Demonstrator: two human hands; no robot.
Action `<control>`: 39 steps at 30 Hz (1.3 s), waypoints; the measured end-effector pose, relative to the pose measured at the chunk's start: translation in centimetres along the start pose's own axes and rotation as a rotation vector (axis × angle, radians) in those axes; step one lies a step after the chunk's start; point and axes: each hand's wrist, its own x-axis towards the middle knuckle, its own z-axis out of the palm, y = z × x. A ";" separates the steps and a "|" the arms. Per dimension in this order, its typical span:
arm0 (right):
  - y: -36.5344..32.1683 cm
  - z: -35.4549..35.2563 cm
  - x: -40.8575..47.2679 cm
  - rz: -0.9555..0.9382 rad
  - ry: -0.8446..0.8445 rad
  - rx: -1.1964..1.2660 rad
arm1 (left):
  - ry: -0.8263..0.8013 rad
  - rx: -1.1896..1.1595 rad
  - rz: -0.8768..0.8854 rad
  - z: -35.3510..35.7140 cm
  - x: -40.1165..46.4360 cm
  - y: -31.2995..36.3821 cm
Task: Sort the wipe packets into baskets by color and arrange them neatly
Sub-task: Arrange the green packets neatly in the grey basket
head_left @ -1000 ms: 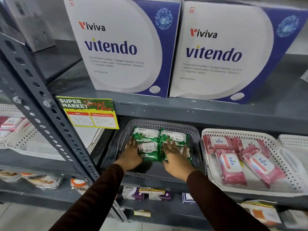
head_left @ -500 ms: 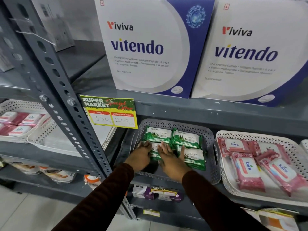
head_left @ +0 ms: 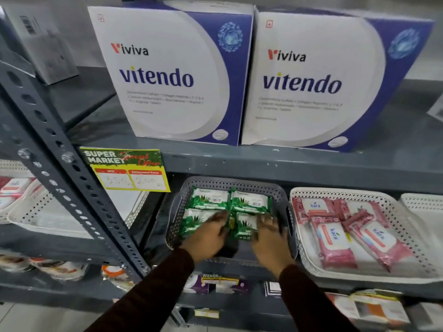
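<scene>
**Both hands on green packets in the grey basket**

Head view: four green packets [head_left: 229, 213] lie two by two in the grey basket [head_left: 280, 195]. The left hand [head_left: 208, 238] and right hand [head_left: 269, 238] rest flat on the front pair, fingers spread, grasping nothing. Pink packets [head_left: 333, 238] fill the white basket [head_left: 393, 207] alongside.

Four wipe packets [head_left: 229, 213] lie two by two in the middle basket [head_left: 280, 202]. Both hands' grips rest on what seems the near pair. Right of it, a second basket [head_left: 297, 226] holds more packets [head_left: 347, 231]. Two boxes [head_left: 175, 75] stand side by side on the shelf [head_left: 287, 164] above.
</scene>
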 end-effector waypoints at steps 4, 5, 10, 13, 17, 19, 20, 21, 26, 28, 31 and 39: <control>2.2 -0.2 1.0 -0.019 -0.151 -0.017 | -0.056 0.259 0.087 2.1 2.4 3.4; 2.2 0.0 1.1 -0.043 -0.180 -0.007 | -0.073 0.334 0.060 2.4 2.6 3.8; 1.4 0.2 1.3 -0.083 -0.237 0.061 | -0.124 0.485 -0.025 1.8 2.7 3.7; 1.0 -0.2 1.3 -0.096 -0.299 0.014 | -0.161 0.465 -0.034 1.3 2.5 3.3; 0.6 -0.4 1.1 -0.157 -0.355 -0.129 | -0.168 0.445 -0.021 1.4 2.4 2.4; 0.4 -0.3 1.2 -0.158 -0.348 -0.127 | -0.141 0.448 0.014 1.6 2.3 2.2; 0.3 -0.2 1.3 -0.160 -0.339 -0.126 | -0.119 0.460 0.030 1.5 2.3 2.2; 0.1 -0.3 1.4 -0.160 -0.330 -0.133 | -0.089 0.480 0.043 1.4 2.4 2.2; -0.2 -0.4 1.8 -0.152 -0.306 -0.246 | -0.073 0.573 0.034 2.2 2.8 1.6; -0.4 -0.4 1.8 -0.144 -0.293 -0.291 | -0.068 0.579 0.037 2.4 2.8 1.6; -0.5 -0.3 1.9 -0.129 -0.309 -0.245 | -0.052 0.505 0.083 1.6 3.0 1.2; -0.6 0.2 4.8 -0.165 -0.155 -0.133 | 0.094 0.457 -0.073 -1.3 4.1 -3.4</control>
